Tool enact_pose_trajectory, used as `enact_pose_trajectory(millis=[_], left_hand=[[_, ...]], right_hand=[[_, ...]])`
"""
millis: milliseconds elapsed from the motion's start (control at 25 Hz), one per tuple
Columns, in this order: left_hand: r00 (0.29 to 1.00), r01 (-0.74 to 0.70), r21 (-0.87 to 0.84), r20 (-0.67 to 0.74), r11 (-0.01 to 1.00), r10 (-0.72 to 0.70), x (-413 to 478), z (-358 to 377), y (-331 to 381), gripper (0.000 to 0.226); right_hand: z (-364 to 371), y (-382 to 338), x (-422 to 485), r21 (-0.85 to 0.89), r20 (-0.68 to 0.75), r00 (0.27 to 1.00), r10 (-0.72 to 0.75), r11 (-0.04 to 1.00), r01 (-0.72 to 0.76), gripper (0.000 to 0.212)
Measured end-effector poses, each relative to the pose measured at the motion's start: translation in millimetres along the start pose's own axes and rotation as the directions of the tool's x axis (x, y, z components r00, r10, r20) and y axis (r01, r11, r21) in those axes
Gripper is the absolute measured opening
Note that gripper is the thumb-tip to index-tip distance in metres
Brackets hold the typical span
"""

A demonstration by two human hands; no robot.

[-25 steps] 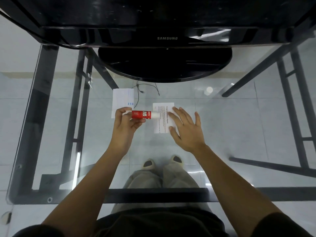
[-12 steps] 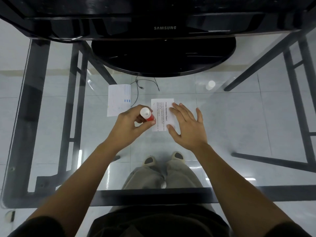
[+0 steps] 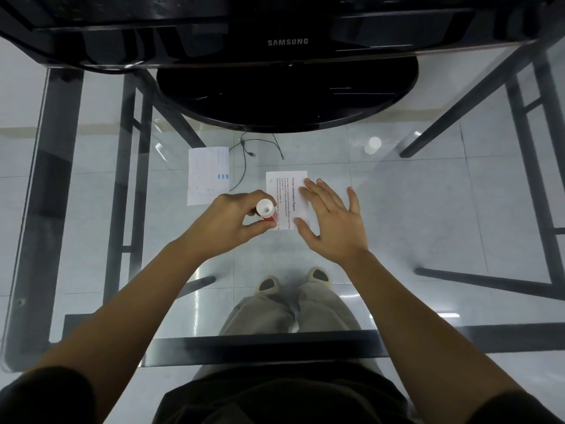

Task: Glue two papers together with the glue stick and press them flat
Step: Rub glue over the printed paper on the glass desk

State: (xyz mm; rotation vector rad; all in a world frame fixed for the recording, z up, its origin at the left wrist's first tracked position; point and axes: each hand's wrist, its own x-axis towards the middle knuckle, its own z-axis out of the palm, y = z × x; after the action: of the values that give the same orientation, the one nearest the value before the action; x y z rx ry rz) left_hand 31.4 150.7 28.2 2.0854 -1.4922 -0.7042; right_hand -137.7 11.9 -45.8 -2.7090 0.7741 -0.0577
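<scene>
Since a second ago the glue stick (image 3: 267,211) has been swung from lying level to standing on end, white base up, tip down at the left edge of the printed paper (image 3: 286,197). It is pinched by the left hand (image 3: 232,223). The right hand (image 3: 331,220), fingers spread, is laid flat on that paper. A second paper (image 3: 208,175) lies well left on the glass table (image 3: 428,209).

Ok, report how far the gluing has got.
Done: cap off, lying far right. In hand: left hand holds the glue stick upright at the printed paper, which the right hand pins flat. Left: joining the second paper, lying apart, and pressing.
</scene>
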Motion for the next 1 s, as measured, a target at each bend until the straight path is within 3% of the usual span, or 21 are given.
enact_pose_trajectory(millis=[80,240,400,560,720,880,1000], left_hand=[[0.999,-0.024,0.061,-0.022,0.998,0.026,1,-1,1,0.028],[0.997,-0.050,0.009,0.052,0.999,0.049,1,3,7,0.032],[1.000,0.028,0.035,-0.015,0.999,-0.028,4,-4,2,0.029],[0.996,-0.043,-0.024,0.083,0.999,0.044,3,1,8,0.031],[1.000,0.027,-0.002,0.013,1.000,-0.027,10,-6,4,0.030],[0.992,-0.066,-0.009,0.109,0.998,0.067,9,0,7,0.030],[0.999,0.028,-0.020,0.017,0.999,-0.027,16,-8,2,0.030]], right_hand=[[0,0,0,-0.002,0.006,1.000,-0.001,1.000,0.001,0.061],[0,0,0,-0.002,0.007,1.000,0.002,1.000,-0.002,0.062],[1,1,0,-0.002,0.006,1.000,-0.005,1.000,0.005,0.061],[1,0,0,-0.002,0.012,1.000,0.004,1.000,-0.004,0.063],[1,0,1,0.008,0.007,1.000,-0.002,1.000,0.002,0.062],[0,-1,1,0.010,0.021,1.000,0.008,1.000,-0.009,0.064],[-1,0,1,0.018,0.023,1.000,0.005,1.000,-0.005,0.063]])
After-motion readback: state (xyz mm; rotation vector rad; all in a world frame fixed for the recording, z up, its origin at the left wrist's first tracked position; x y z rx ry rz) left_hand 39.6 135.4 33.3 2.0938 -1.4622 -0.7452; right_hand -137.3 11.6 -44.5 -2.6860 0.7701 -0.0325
